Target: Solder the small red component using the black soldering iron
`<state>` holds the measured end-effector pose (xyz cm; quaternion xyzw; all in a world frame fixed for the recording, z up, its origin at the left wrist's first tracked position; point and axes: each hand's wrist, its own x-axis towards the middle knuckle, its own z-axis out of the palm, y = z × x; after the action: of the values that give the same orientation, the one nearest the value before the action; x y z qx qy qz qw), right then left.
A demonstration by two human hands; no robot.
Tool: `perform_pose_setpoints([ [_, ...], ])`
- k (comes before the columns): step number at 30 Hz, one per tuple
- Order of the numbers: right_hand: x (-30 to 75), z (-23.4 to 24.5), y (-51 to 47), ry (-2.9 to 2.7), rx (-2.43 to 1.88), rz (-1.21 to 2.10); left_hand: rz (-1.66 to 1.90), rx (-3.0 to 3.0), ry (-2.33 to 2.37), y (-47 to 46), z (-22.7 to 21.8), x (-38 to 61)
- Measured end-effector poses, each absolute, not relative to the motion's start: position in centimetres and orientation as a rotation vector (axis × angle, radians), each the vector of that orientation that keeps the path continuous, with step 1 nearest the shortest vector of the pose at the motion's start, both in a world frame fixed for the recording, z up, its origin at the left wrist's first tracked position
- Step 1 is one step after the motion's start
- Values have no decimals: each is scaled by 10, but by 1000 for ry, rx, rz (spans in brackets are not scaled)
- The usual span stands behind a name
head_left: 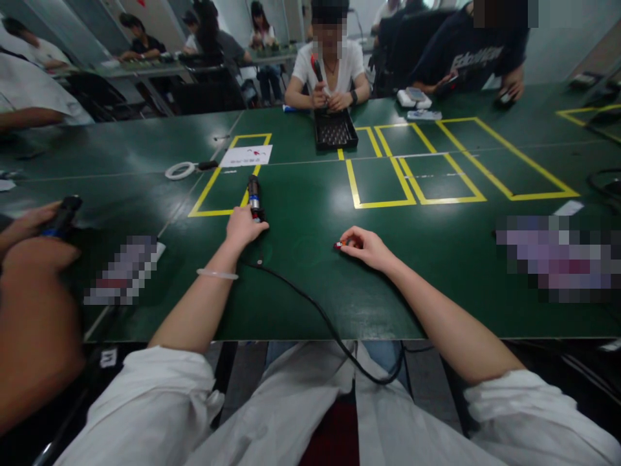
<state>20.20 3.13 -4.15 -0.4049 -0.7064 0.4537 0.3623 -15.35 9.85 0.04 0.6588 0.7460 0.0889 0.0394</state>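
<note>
Head view: green table [436, 239]. Left of its middle, left hand [241, 228]: fingers gripping near end of black cylinder [253, 189], which points toward far edge; grip probably steadies it. Right hand [369, 248], nearer table's middle: fingers pinching small red part [337, 246], likely by fingertips because of size. By far edge, before co-worker [327, 68]: black tray [336, 146] holding small pieces, too tiny to identify.

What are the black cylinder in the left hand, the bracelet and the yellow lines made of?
Cylinder: perhaps plastic or coated metal; dark, with a shiny silvery band.
Bracelet: maybe plastic or stone; pale, smooth ring.
Yellow lines: likely matte tape; flat, even strips.
</note>
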Motion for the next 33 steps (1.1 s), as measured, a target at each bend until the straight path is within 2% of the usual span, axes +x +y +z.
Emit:
perform_pose_setpoints([
  [5,202,-42,32,-1764,-1020,1177,277,2189,2145,62,5,-69],
  [12,208,-40,34,-1769,-1081,984,304,2451,1824,20,1,1],
  [18,206,-38,32,-1833,-1045,993,342,2511,1686,3,-2,11],
  [33,207,-38,31,-1979,-969,860,395,2496,1674,2,-7,9],
])
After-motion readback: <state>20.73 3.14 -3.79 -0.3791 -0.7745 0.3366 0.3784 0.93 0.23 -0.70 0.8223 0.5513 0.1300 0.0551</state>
